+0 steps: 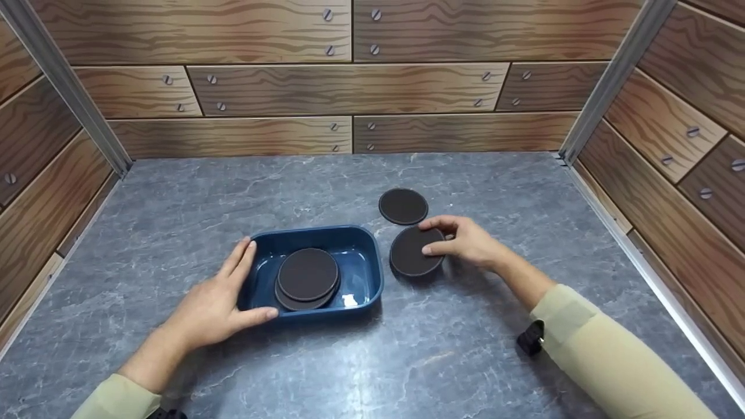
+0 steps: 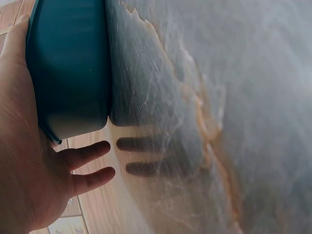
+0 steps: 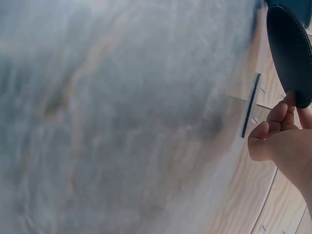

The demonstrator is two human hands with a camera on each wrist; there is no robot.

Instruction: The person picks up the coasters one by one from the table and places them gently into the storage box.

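My left hand [image 1: 212, 302] rests at the left end of a blue rectangular tub [image 1: 372, 291], its thumb over the near rim and fingers along the left rim. In the left wrist view two straight fingers [image 2: 90, 180] extend past the tub's side. Inside the tub lie stacked round black coasters [image 1: 308, 274], the upper one slightly offset. Right of the tub, my right hand [image 1: 468, 244] pinches another black coaster [image 1: 414, 253] by its right edge, thumb on top. The right wrist view shows this held coaster [image 3: 290, 53] raised off the table, its stitched rim visible.
One more black coaster [image 1: 403, 206] lies flat on the grey marbled table [image 1: 465, 361], just beyond the held one. Wood-patterned walls [image 1: 273, 87] with metal corner posts [image 1: 605, 81] enclose the back and both sides.
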